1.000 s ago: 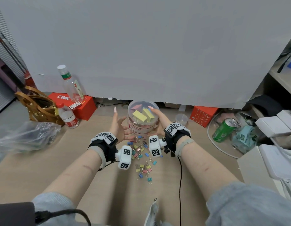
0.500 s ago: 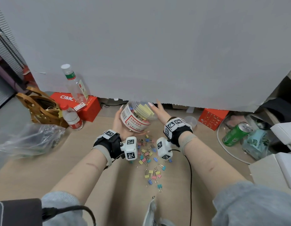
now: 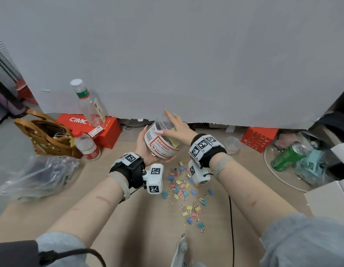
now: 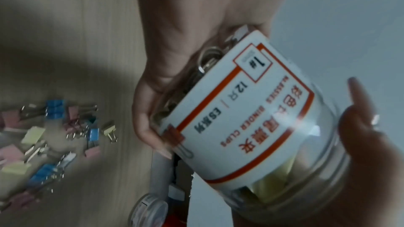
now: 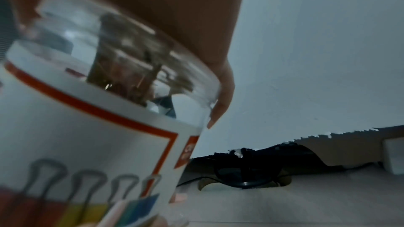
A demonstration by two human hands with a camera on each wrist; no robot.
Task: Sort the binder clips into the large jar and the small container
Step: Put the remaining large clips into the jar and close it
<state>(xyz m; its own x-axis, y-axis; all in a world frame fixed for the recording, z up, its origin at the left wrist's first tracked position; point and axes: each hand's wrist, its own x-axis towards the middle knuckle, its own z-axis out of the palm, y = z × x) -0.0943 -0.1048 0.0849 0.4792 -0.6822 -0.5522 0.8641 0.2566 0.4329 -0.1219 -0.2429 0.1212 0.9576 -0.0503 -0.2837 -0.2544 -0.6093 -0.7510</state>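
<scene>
The large clear jar (image 3: 161, 143), with a white and red label, is held off the table and tilted, its base towards me. My left hand (image 3: 146, 149) cups the base from below and from the left. My right hand (image 3: 177, 130) grips the far top end with spread fingers. Large yellow clips show through the jar (image 4: 240, 110) in the left wrist view, and the right wrist view shows the jar (image 5: 87, 127) close up. Small coloured binder clips (image 3: 183, 191) lie scattered on the table below my wrists. The small clear container (image 3: 232, 145) stands to the right of my right wrist.
Two water bottles (image 3: 88, 105) and a red box (image 3: 101, 130) stand at the back left beside a brown bag (image 3: 48, 137). A plastic bag (image 3: 32, 174) lies on the left. At the right are a second red box (image 3: 258, 137), a green can (image 3: 287, 157) and white boxes (image 3: 329, 201).
The jar stood upright on the table between my hands. Both hands have since taken hold of it, lifted it and tipped it so its base faces me.
</scene>
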